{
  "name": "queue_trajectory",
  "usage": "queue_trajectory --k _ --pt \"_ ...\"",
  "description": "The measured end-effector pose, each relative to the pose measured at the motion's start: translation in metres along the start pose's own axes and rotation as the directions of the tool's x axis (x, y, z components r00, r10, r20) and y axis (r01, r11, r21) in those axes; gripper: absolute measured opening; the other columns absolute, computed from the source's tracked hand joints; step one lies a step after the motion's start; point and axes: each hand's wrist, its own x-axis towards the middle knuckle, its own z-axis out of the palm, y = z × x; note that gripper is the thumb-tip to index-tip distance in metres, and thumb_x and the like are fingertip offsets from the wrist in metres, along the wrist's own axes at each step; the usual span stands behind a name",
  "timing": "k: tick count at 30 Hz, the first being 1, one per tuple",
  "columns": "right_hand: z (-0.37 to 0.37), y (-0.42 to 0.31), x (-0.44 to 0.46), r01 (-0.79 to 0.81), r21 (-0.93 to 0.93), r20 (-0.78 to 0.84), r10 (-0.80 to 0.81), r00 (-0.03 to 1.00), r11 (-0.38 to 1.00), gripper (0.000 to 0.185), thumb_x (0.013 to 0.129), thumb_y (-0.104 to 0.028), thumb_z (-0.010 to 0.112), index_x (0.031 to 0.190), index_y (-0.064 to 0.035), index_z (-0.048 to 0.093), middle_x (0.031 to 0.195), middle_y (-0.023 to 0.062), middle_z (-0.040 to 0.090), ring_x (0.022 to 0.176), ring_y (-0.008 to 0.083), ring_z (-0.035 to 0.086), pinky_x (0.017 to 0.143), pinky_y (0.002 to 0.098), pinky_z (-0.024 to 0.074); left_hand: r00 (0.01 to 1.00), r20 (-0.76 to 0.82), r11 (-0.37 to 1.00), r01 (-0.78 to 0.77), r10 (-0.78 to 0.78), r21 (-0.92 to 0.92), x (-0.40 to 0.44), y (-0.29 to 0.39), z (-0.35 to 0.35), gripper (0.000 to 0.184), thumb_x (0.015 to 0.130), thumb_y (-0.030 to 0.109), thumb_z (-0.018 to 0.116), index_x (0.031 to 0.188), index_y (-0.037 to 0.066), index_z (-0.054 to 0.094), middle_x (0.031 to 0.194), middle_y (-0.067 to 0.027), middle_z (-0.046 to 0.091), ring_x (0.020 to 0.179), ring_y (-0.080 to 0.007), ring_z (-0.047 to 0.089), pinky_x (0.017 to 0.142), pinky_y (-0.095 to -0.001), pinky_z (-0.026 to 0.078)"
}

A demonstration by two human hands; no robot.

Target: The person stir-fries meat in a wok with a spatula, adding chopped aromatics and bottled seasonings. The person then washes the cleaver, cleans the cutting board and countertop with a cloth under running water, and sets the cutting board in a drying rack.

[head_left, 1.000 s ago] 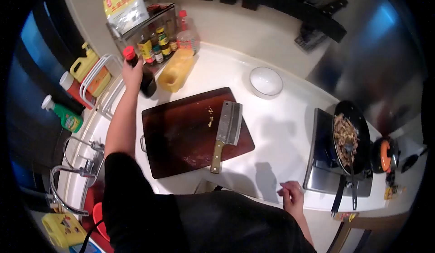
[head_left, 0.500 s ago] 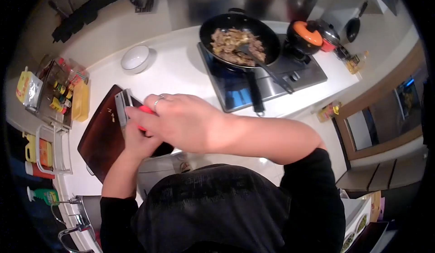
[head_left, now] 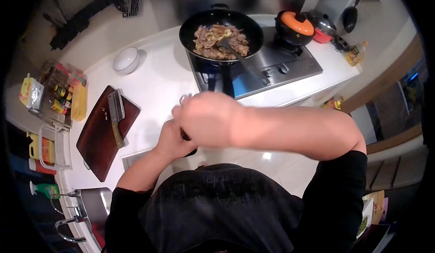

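Hob (head_left: 300, 70) carries a black wok (head_left: 253, 33) of sliced meat (head_left: 213, 42), ahead and slightly right of both hands, its handle (head_left: 228, 83) running back toward me; my right hand (head_left: 209, 118) is nearer to it. Right hand is curled above the left, fingers mostly hidden, so grip cannot be determined. My left hand (head_left: 174, 139) is clamped around a dark bottle (head_left: 185, 134) in front of my torso, mostly hidden, long axis indeterminate.

The mostly hidden bottle (head_left: 185, 135) showed dark. The wok (head_left: 254, 35) and the shirt (head_left: 217, 198) were black, the meat (head_left: 210, 47) mottled tan and brown. The far-right lid (head_left: 297, 24) was orange. On the left, the board (head_left: 99, 135) was deep reddish brown, the cleaver (head_left: 116, 108) silver-grey with a brown handle (head_left: 118, 135), the bowl (head_left: 126, 61) white.
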Motion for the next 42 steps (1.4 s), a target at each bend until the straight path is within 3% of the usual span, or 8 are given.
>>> queue_trajectory --k 8,12,15,20,30,35,38,42 --pt "-0.01 0.046 0.015 -0.081 0.851 0.08 0.025 0.996 0.519 0.034 0.077 -0.005 0.042 0.11 -0.0045 0.042 0.098 0.0118 0.047 0.074 0.0161 0.055 0.063 0.0279 0.0482 0.996 -0.053 0.971 0.06 -0.074 -0.231 0.003 -0.012 -0.03 0.017 0.063 0.012 0.065 0.072 0.003 0.054 0.062 -0.0074 0.057 0.056 -0.0165 0.056 0.056 -0.0264 0.045" --pt "-0.042 0.118 -0.052 -0.338 0.169 -0.386 0.378 0.842 0.926 0.053 0.065 0.003 0.052 0.116 -0.0087 0.041 0.113 0.0148 0.043 0.097 0.0295 0.049 0.08 0.0331 0.0429 0.993 -0.035 0.969 0.1 -0.111 -0.225 0.014 -0.026 -0.052 0.016 0.064 0.01 0.064 0.068 0.002 0.051 0.058 -0.0064 0.054 0.052 -0.0135 0.052 0.053 -0.0256 0.043" --pt "-0.002 0.158 -0.094 -0.447 -0.35 -0.128 0.431 0.893 0.823 0.073 0.062 0.002 0.058 0.126 -0.0215 0.032 0.123 0.0159 0.032 0.096 0.0337 0.05 0.079 0.0372 0.0444 0.998 -0.059 0.998 0.031 -0.035 -0.063 0.039 -0.021 -0.065 0.021 0.065 0.01 0.064 0.077 -0.001 0.051 0.059 -0.0091 0.055 0.052 -0.0176 0.053 0.054 -0.0269 0.043" --pt "0.017 0.158 -0.085 -0.037 -0.26 -0.006 0.037 0.999 0.965 0.026 0.07 -0.014 0.054 0.096 -0.0125 0.054 0.101 0.0093 0.048 0.085 0.0257 0.054 0.07 0.036 0.0457 0.99 0.003 0.984 0.138 -0.139 0.112 0.094 -0.014 -0.074 0.028 0.066 0.016 0.061 0.086 -0.002 0.053 0.068 -0.0159 0.057 0.062 -0.0263 0.056 0.062 -0.0306 0.044" --pt "-0.002 0.195 -0.09 0.175 -0.384 -0.045 -0.208 0.977 0.907 0.016 0.071 -0.009 0.049 0.086 -0.007 0.056 0.084 0.0102 0.054 0.072 0.0241 0.057 0.06 0.0333 0.0472 0.971 -0.112 0.874 0.238 -0.209 0.424 0.193 -0.025 -0.062 0.033 0.065 0.022 0.058 0.088 -0.002 0.053 0.076 -0.0218 0.057 0.075 -0.0359 0.055 0.067 -0.0376 0.043" --pt "-0.03 0.205 -0.142 0.007 0.426 -0.615 0.284 0.735 0.904 0.016 0.079 -0.004 0.047 0.091 -0.0037 0.057 0.082 0.0106 0.058 0.066 0.018 0.058 0.059 0.0284 0.0466 0.97 -0.089 0.774 0.235 -0.227 0.588 0.225 -0.032 -0.058 0.032 0.064 0.021 0.056 0.085 -0.003 0.051 0.074 -0.0229 0.056 0.073 -0.0358 0.055 0.066 -0.0394 0.043" --pt "-0.022 0.225 -0.148 0.261 0.87 -0.491 0.778 0.392 0.417 0.018 0.084 -0.012 0.046 0.092 0.0021 0.054 0.077 0.0106 0.057 0.062 0.0181 0.058 0.058 0.026 0.0469 0.98 -0.051 0.726 0.177 -0.192 0.664 0.241 -0.043 -0.049 0.033 0.063 0.02 0.056 0.086 -0.003 0.051 0.073 -0.0233 0.056 0.071 -0.0365 0.055 0.065 -0.0402 0.044" --pt "0.007 0.243 -0.142 0.443 0.884 -0.307 0.903 0.302 0.152 0.02 0.082 -0.012 0.046 0.096 0.0021 0.051 0.08 0.0119 0.057 0.062 0.0195 0.059 0.056 0.0266 0.0493 0.975 0.044 0.634 0.109 -0.22 0.766 0.254 -0.047 -0.041 0.03 0.064 0.019 0.057 0.085 -0.001 0.052 0.077 -0.0202 0.058 0.076 -0.0334 0.056 0.069 -0.0398 0.044"
